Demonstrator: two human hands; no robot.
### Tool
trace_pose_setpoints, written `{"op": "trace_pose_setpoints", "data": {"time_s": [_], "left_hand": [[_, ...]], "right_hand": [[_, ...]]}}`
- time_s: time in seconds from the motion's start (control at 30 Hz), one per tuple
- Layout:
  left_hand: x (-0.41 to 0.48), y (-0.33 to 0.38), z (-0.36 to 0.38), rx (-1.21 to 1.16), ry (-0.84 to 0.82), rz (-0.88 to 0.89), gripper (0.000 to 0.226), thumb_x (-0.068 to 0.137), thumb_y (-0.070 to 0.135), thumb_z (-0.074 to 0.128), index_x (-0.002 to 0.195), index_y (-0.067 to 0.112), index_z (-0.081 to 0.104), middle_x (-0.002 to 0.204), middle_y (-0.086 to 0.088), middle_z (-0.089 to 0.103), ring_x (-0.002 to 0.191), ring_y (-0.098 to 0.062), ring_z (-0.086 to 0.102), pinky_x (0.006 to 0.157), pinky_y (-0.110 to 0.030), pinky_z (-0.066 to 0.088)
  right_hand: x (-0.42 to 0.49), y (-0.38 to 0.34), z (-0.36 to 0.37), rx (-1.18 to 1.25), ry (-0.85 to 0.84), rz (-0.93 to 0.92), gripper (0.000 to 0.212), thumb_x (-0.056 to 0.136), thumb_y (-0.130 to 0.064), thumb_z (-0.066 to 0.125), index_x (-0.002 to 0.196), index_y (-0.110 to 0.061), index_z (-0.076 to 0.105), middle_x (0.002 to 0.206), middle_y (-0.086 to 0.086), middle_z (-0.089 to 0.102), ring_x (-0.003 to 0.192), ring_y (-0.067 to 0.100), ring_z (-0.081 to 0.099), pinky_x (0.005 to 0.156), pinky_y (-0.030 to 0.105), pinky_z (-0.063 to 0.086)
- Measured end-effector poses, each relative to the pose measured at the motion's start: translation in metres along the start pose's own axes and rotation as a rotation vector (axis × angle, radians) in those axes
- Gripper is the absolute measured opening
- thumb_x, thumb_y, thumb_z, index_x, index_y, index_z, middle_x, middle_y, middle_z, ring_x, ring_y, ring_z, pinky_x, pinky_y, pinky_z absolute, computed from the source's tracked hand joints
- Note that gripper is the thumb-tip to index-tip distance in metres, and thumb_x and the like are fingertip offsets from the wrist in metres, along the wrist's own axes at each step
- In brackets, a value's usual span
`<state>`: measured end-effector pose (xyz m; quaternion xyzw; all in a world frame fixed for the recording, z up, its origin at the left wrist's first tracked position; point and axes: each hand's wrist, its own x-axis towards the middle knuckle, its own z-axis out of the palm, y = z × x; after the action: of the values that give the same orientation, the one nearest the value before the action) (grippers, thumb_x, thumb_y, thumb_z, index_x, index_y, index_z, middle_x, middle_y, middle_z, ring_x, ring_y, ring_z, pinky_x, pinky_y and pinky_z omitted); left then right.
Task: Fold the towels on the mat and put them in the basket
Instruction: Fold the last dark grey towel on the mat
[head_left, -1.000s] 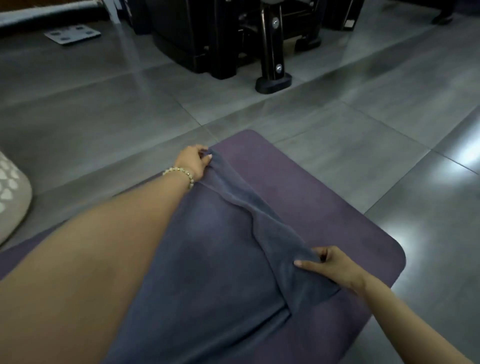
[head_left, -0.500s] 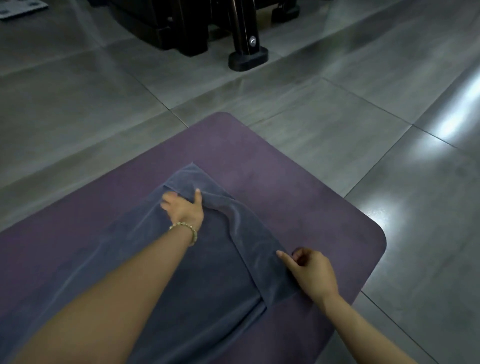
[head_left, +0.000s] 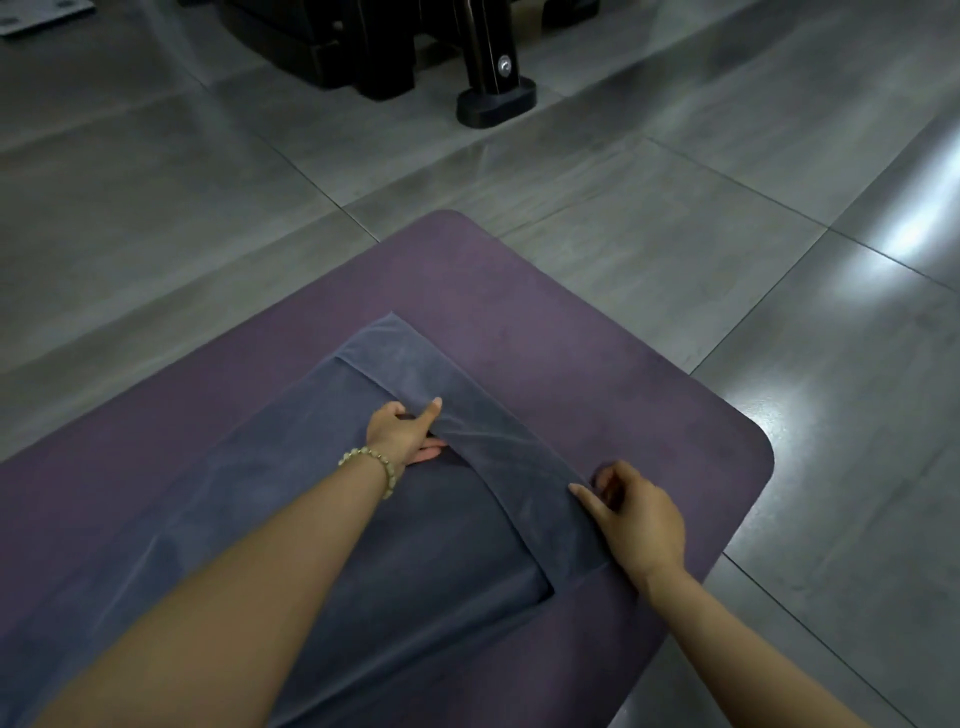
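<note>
A blue-grey towel (head_left: 322, 551) lies spread on the purple mat (head_left: 597, 364), its far end folded back into a narrow band. My left hand (head_left: 402, 434), with a bead bracelet on the wrist, grips the inner edge of that band, thumb on top and fingers under the cloth. My right hand (head_left: 636, 519) pinches the band's near right corner at the towel's edge. The basket is out of view.
Grey floor tiles (head_left: 675, 234) surround the mat. Black machine feet (head_left: 493, 101) stand on the floor beyond the mat's far corner. A flat white scale (head_left: 41, 13) lies at the top left edge.
Both hands pulled the towel's far end toward me, folding it over. My left hand slid right along the folded band and now grips its edge. The basket left the view.
</note>
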<state>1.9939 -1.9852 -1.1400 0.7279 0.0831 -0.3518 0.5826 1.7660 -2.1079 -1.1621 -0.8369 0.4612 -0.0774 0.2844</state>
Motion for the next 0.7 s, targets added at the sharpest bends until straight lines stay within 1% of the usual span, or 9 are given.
{"op": "trace_pose_setpoints", "data": {"time_s": [0.1, 0.2, 0.27, 0.33, 0.43, 0.5, 0.57, 0.63, 0.7], "left_hand": [[-0.006, -0.007, -0.011, 0.026, -0.107, -0.053, 0.033, 0.085, 0.012, 0.069, 0.109, 0.009, 0.047, 0.081, -0.006, 0.063, 0.052, -0.010, 0.065, 0.051, -0.019, 0.055], [-0.015, -0.017, -0.024, 0.118, -0.097, -0.018, 0.029, 0.088, 0.011, 0.065, 0.110, 0.009, 0.047, 0.076, -0.005, 0.063, 0.042, -0.003, 0.060, 0.048, -0.017, 0.052], [-0.018, -0.019, -0.044, 0.169, -0.005, 0.047, 0.022, 0.090, 0.017, 0.063, 0.106, 0.012, 0.049, 0.074, -0.001, 0.062, 0.049, -0.007, 0.058, 0.048, -0.017, 0.048], [-0.019, -0.018, -0.081, 0.251, 0.103, 0.108, 0.018, 0.090, 0.020, 0.063, 0.102, 0.013, 0.052, 0.073, 0.001, 0.060, 0.059, -0.011, 0.056, 0.054, -0.019, 0.048], [-0.031, -0.014, -0.162, 0.451, 0.203, 0.134, 0.015, 0.091, 0.024, 0.062, 0.099, 0.013, 0.056, 0.084, -0.002, 0.060, 0.079, -0.018, 0.057, 0.074, -0.024, 0.045], [-0.048, -0.016, -0.230, 0.595, 0.247, 0.092, 0.021, 0.091, 0.028, 0.060, 0.103, 0.011, 0.060, 0.094, -0.004, 0.062, 0.090, -0.020, 0.058, 0.081, -0.022, 0.042], [-0.073, -0.025, -0.301, 0.685, 0.291, 0.011, 0.028, 0.091, 0.032, 0.060, 0.107, 0.009, 0.062, 0.102, -0.005, 0.064, 0.101, -0.023, 0.060, 0.088, -0.025, 0.042], [-0.106, -0.036, -0.367, 0.750, 0.344, -0.054, 0.032, 0.092, 0.034, 0.059, 0.108, 0.007, 0.062, 0.111, -0.009, 0.066, 0.105, -0.025, 0.059, 0.093, -0.028, 0.041], [-0.143, -0.050, -0.426, 0.800, 0.419, -0.107, 0.039, 0.093, 0.035, 0.057, 0.117, 0.005, 0.058, 0.120, -0.011, 0.063, 0.112, -0.027, 0.057, 0.097, -0.030, 0.040]], "right_hand": [[-0.005, -0.016, 0.013, -0.051, 0.193, -0.269, 0.029, 0.088, -0.045, 0.058, 0.100, -0.019, 0.061, 0.106, -0.001, 0.059, 0.094, 0.020, 0.056, 0.081, 0.034, 0.045], [-0.002, -0.049, 0.046, -0.058, 0.141, -0.515, 0.044, 0.093, -0.044, 0.043, 0.123, -0.016, 0.060, 0.136, 0.006, 0.052, 0.124, 0.022, 0.044, 0.104, 0.034, 0.030], [-0.002, -0.082, 0.070, -0.077, 0.016, -0.593, 0.050, 0.097, -0.047, 0.033, 0.129, -0.017, 0.056, 0.143, 0.006, 0.047, 0.132, 0.022, 0.039, 0.110, 0.033, 0.021], [-0.007, -0.119, 0.094, -0.098, -0.096, -0.648, 0.056, 0.099, -0.048, 0.022, 0.131, -0.016, 0.054, 0.144, 0.007, 0.046, 0.134, 0.023, 0.039, 0.112, 0.033, 0.015], [-0.025, -0.177, 0.126, -0.130, -0.221, -0.734, 0.053, 0.095, -0.043, 0.028, 0.132, -0.014, 0.054, 0.145, 0.008, 0.045, 0.135, 0.025, 0.041, 0.116, 0.034, 0.016], [-0.045, -0.215, 0.141, -0.149, -0.332, -0.806, 0.063, 0.093, -0.048, 0.018, 0.140, -0.016, 0.045, 0.153, 0.005, 0.033, 0.142, 0.023, 0.029, 0.117, 0.035, 0.010], [-0.068, -0.250, 0.153, -0.151, -0.458, -0.889, 0.078, 0.090, -0.061, 0.002, 0.148, -0.018, 0.031, 0.158, 0.001, 0.019, 0.147, 0.019, 0.014, 0.118, 0.033, 0.002], [-0.096, -0.280, 0.163, -0.158, -0.549, -0.945, 0.093, 0.076, -0.066, -0.010, 0.150, -0.021, 0.023, 0.160, -0.001, 0.012, 0.147, 0.016, 0.009, 0.118, 0.032, 0.002], [-0.127, -0.308, 0.170, -0.196, -0.633, -1.010, 0.096, 0.070, -0.064, -0.011, 0.151, -0.022, 0.021, 0.160, -0.003, 0.011, 0.147, 0.015, 0.010, 0.118, 0.032, 0.006]]}}
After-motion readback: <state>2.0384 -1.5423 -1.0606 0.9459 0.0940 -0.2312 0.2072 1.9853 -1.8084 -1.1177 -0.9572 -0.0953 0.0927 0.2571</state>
